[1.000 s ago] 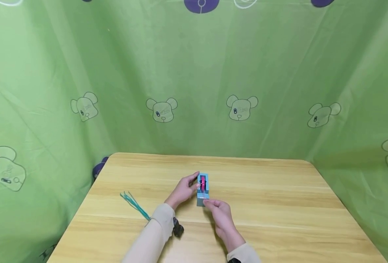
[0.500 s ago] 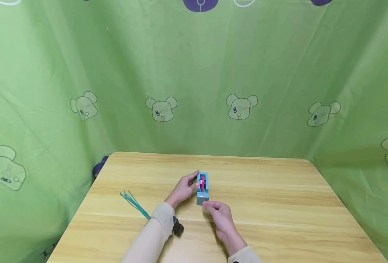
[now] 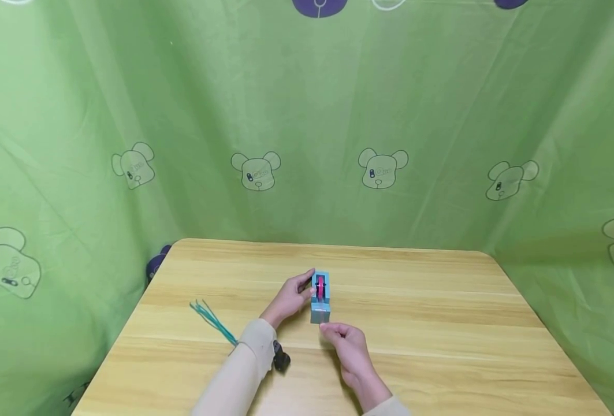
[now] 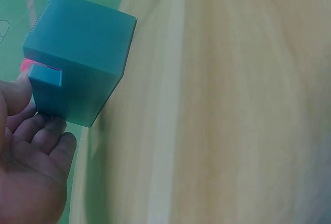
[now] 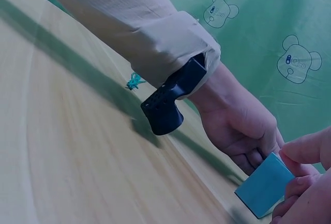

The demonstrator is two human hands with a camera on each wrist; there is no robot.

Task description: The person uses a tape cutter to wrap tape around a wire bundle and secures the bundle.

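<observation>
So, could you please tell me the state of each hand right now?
Left hand: closed, holding the blue tape dispenser.
Right hand: closed, apparently pinching the end of the clear tape.

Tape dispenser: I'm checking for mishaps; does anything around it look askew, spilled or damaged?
Nothing stands out: the tape dispenser looks upright and whole, its pink roll inside; teal strands lie loosely on the table; no spill shows.
</observation>
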